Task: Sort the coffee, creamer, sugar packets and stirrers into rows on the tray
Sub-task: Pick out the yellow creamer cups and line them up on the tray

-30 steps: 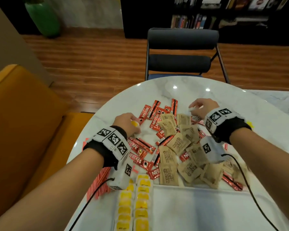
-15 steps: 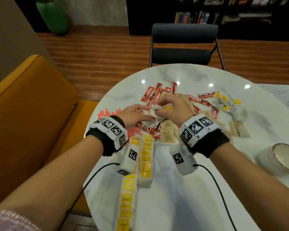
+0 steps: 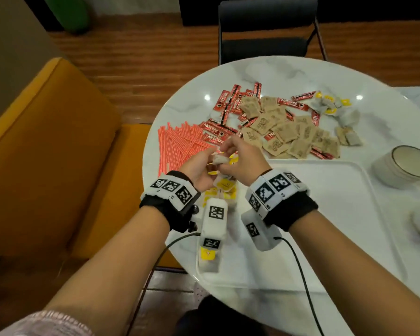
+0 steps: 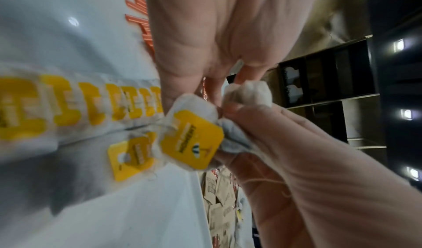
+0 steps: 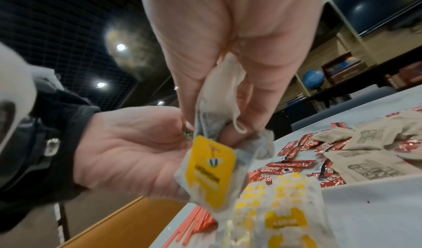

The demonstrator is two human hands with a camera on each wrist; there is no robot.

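Closest to the body, a row of white bags with yellow tags is laid on the left part of the white tray. Just above that row, a small bunch of the same bags is held up in the air between both hands. It is pinched by the thumb and curled fingers of the left hand, and it is pinched from the other side by the fingertips of the right hand. One yellow tag hangs loose on a thin string (the string is hard to see in the head view).

What could go wrong: the strings look tangled, so if one bag is pulled hard, a thin bag could be torn or another could be dropped. The neat row below could also be knocked crooked by a falling bag or by a wrist.

The left rim of the tray sits close to the edge of the round table, so little room is left on that side. Much bare tray is open to the right.

Farther out, the orange stirrers are spread by the table's left edge and could be pushed off. Beyond them the red coffee sticks and brown sugar packets lie mixed in a pile, not yet sorted. A white cup stands just past the tray's right rim.
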